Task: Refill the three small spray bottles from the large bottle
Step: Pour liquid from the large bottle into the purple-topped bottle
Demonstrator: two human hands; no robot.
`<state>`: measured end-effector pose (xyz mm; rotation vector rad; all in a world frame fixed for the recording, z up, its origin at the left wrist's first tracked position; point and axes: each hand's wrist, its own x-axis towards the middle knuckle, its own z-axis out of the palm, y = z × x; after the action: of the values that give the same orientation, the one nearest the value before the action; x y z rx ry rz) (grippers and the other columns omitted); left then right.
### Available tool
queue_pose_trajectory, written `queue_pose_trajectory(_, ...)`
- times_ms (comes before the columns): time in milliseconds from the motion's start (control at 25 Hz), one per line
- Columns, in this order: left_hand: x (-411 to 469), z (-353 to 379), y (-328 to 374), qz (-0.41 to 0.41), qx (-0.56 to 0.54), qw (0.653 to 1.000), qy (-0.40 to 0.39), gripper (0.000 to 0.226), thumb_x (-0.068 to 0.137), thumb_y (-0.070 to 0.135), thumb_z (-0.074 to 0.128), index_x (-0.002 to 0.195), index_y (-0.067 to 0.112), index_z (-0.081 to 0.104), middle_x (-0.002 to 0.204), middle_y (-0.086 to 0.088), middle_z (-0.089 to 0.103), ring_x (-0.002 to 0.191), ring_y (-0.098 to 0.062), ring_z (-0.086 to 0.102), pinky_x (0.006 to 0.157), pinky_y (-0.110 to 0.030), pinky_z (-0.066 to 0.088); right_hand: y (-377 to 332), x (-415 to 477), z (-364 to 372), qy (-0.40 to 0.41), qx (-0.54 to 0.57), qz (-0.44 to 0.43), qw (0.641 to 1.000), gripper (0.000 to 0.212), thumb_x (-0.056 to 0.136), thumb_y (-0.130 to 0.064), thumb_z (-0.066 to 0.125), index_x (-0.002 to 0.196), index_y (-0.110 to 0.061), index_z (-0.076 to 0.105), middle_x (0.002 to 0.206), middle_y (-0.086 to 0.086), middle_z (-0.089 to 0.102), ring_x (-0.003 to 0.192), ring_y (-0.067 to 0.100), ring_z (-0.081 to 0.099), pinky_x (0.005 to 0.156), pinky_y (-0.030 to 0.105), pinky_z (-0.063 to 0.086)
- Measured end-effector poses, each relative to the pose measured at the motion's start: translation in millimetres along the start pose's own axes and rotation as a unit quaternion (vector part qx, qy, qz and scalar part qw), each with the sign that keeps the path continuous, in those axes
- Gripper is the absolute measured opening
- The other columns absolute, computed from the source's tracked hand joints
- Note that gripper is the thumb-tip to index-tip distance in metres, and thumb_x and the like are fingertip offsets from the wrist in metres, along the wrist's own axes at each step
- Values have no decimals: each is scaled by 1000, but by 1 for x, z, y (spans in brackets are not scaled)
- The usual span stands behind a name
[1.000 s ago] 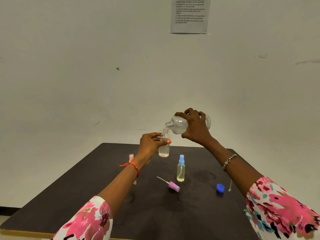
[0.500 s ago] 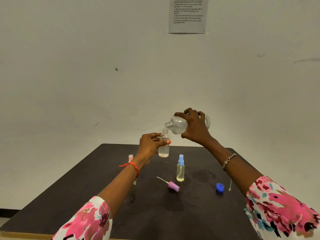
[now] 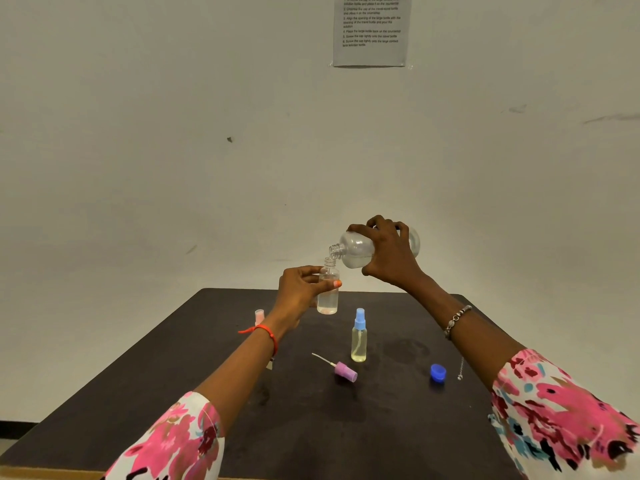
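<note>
Head view, looking down over a dark, matte table (image 3: 173, 393) against a plain pale wall. Two forearms reach in from floral pink sleeves.

Farthest left on the table, a small bottle with a pale pink cap (image 3: 259, 317) stands partly hidden behind the left wrist, which wears a thin orange-red cord (image 3: 265, 332). The left hand (image 3: 299, 292) is curled around an uncapped small clear bottle (image 3: 327, 289), thumb and fingers pinching its upper body and holding it upright above the table; it is a smooth plastic cylinder, more than half full of clear liquid.

Below it, a lilac spray cap (image 3: 341, 369) lies on its side with its thin white dip tube pointing left. Just right of that stands a slim spray bottle with a light blue top (image 3: 358, 337), holding pale yellow liquid.

The right hand (image 3: 389, 254) grips the large bottle (image 3: 353, 249) from above, fingers spread over its rounded clear body. It is tipped nearly level, threaded neck just over the small bottle's mouth, clear liquid pooled in its lower side. A beaded bracelet (image 3: 456, 320) circles that wrist.

A blue screw cap (image 3: 438, 372) sits on the table farther right, beside a small silvery chain (image 3: 460, 368).

On the wall hangs a grey sheet (image 3: 372, 29) of numbered instructions, mostly too small to read.
</note>
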<state>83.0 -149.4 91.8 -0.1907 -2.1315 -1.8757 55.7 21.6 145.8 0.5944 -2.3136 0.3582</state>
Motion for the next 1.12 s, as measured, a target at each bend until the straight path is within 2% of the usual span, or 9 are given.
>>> queue_pose_trajectory(160, -1, 0, -1, 1, 8, 1000, 1, 49, 74, 14, 73, 119, 6, 56, 122, -14, 62, 105, -26, 60, 79, -37, 53, 0, 0, 2, 2, 3, 0, 1000, 69, 62, -13, 74, 126, -22, 50, 119, 13, 48, 115, 28, 43, 104, 37, 16)
queue_pose_trajectory(320, 0, 1, 0, 0, 5, 1000, 1, 49, 73, 13, 73, 119, 6, 56, 121, -14, 62, 105, -26, 60, 79, -37, 54, 1, -1, 2, 6, 6, 0, 1000, 69, 61, -12, 74, 125, -22, 51, 118, 12, 48, 113, 28, 45, 103, 37, 16)
queue_pose_trajectory(520, -1, 1, -1, 1, 1, 1000, -3, 48, 73, 13, 74, 117, 7, 57, 120, -13, 63, 95, -19, 59, 76, -34, 53, 1, 0, 3, 6, 6, 1, 1000, 69, 60, -12, 73, 125, -23, 51, 117, 12, 48, 113, 28, 45, 102, 37, 15)
queue_pose_trajectory(800, -1, 1, -2, 1, 0, 1000, -4, 48, 73, 14, 74, 118, 7, 57, 122, -13, 63, 96, -18, 59, 73, -32, 53, 1, 0, 3, 9, 3, -1, 1000, 68, 61, -12, 74, 125, -22, 51, 117, 12, 49, 113, 28, 45, 102, 38, 17)
queue_pose_trajectory(1120, -1, 1, -3, -7, 7, 1000, 4, 50, 74, 13, 73, 121, 7, 56, 124, -13, 61, 111, -28, 59, 80, -36, 53, 2, -1, 5, 3, 3, -3, 1000, 69, 61, -14, 75, 126, -22, 50, 119, 13, 49, 114, 28, 44, 104, 40, 17)
